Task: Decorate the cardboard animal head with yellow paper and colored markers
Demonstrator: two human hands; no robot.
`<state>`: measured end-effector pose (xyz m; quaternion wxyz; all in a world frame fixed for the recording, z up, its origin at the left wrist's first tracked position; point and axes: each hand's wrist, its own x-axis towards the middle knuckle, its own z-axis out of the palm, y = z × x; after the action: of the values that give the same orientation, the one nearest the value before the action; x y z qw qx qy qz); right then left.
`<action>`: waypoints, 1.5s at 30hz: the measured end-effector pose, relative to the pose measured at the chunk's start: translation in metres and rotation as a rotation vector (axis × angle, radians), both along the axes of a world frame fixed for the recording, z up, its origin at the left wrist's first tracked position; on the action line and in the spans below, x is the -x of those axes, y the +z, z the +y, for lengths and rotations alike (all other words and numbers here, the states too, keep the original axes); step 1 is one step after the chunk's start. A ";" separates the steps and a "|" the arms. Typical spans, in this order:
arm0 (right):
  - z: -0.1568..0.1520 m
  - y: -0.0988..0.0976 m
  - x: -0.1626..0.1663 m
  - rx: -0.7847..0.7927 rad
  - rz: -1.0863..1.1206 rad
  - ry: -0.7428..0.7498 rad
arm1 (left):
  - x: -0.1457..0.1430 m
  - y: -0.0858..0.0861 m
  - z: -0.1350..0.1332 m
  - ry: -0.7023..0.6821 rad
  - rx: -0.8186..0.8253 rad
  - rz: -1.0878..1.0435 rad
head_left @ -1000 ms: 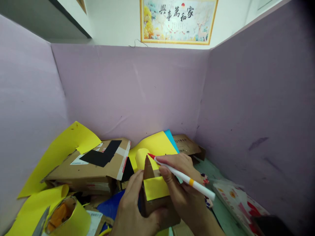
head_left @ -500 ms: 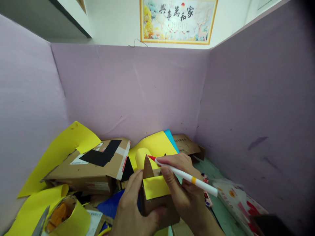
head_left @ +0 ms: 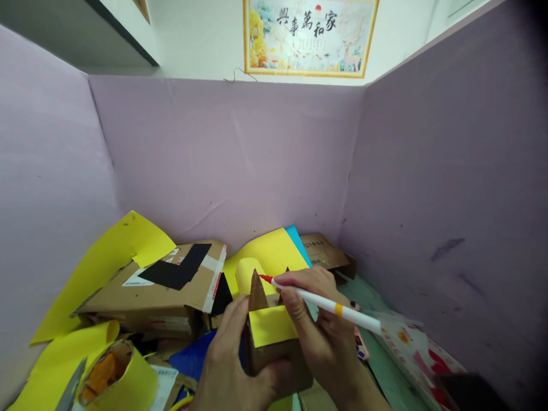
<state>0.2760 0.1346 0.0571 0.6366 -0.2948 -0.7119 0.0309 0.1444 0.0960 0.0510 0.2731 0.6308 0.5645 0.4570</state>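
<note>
A small brown cardboard piece (head_left: 274, 361) with pointed, ear-like tips and a yellow paper strip (head_left: 273, 326) across it is gripped by my left hand (head_left: 240, 365), fingers behind and thumb in front. My right hand (head_left: 319, 325) pinches a white marker (head_left: 319, 301) with a red tip and an orange band. The red tip is beside the left cardboard point (head_left: 257, 292), just to its right; whether it touches I cannot tell. My right thumb lies close to the strip's right end.
At the left stand a cardboard box (head_left: 149, 299) with black paper on top and a yellow-wrapped cardboard tube (head_left: 137, 377) holding orange scraps. A scissor blade (head_left: 72, 385) leans by it. Yellow sheets (head_left: 274, 248) lie behind my hands. Purple panels (head_left: 231, 160) enclose three sides.
The marker's red tip has moved slightly right and down, away from the top of the left cardboard point. My left hand and the cardboard piece stay in place.
</note>
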 end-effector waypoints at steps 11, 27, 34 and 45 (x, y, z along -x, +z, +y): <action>-0.001 0.002 -0.003 -0.006 -0.050 -0.004 | -0.002 0.000 0.000 -0.011 -0.041 -0.043; -0.002 0.005 -0.005 -0.019 -0.065 -0.004 | 0.000 0.000 -0.001 -0.023 0.007 -0.042; -0.003 0.005 -0.005 -0.046 -0.078 0.001 | 0.000 0.000 0.000 -0.040 -0.023 -0.044; -0.003 0.006 -0.007 -0.015 -0.075 -0.005 | 0.000 -0.002 0.000 -0.042 -0.018 -0.065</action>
<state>0.2830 0.1319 0.0632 0.6119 -0.2928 -0.7346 0.0127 0.1448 0.0959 0.0492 0.2950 0.6298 0.5379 0.4764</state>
